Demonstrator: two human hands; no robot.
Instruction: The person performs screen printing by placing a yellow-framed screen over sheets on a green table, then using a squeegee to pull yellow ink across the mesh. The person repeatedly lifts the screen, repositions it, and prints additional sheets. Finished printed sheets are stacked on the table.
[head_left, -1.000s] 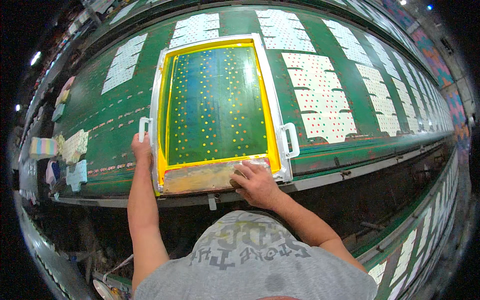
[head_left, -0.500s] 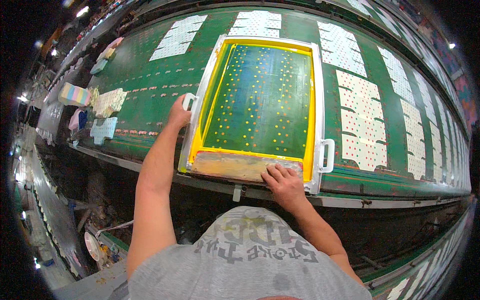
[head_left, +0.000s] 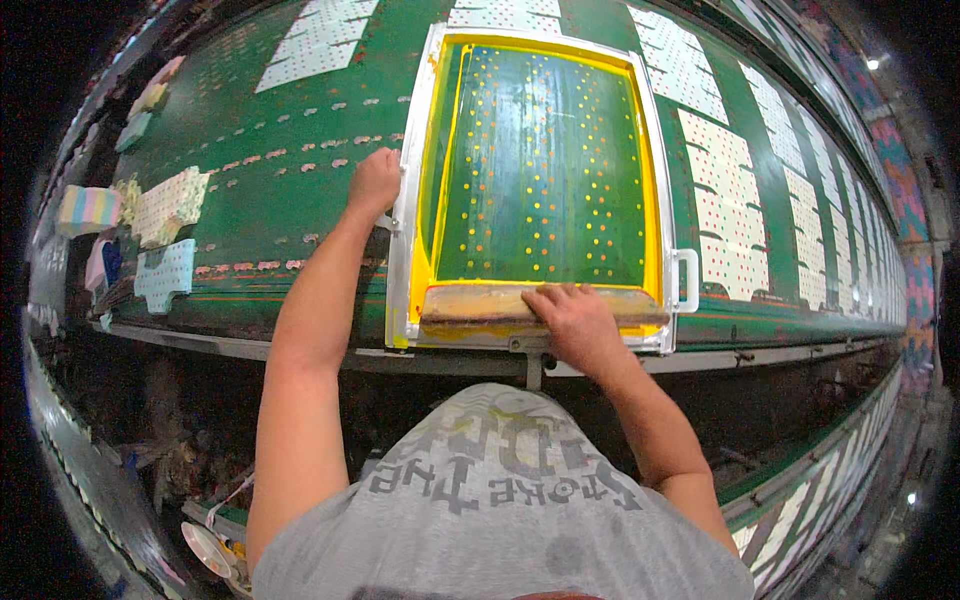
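A screen-printing frame (head_left: 657, 140) with a white rim and yellow-inked inner border lies on the long green table in front of me. Its green mesh (head_left: 550, 170) carries rows of yellow and orange dots. My left hand (head_left: 376, 182) is closed round the handle on the frame's left side, mostly hiding it. At the near end of the mesh, a wide wooden squeegee (head_left: 470, 304) stands tilted, smeared with yellow ink. My right hand (head_left: 582, 328) grips its top edge right of the middle, fingers curled over it. The white right-hand handle (head_left: 686, 280) has no hand on it.
Dotted cut fabric pieces (head_left: 722, 205) lie in rows on the green table (head_left: 290, 200) to the right and far side. At the left are a striped bundle (head_left: 88, 210) and crumpled dotted cloth (head_left: 170, 205). A metal rail (head_left: 240, 350) runs along the near edge.
The squeegee has tipped up from lying flatter, and my right hand's fingers now curl over its top. My left hand stays at the handle. The whole view has shifted.
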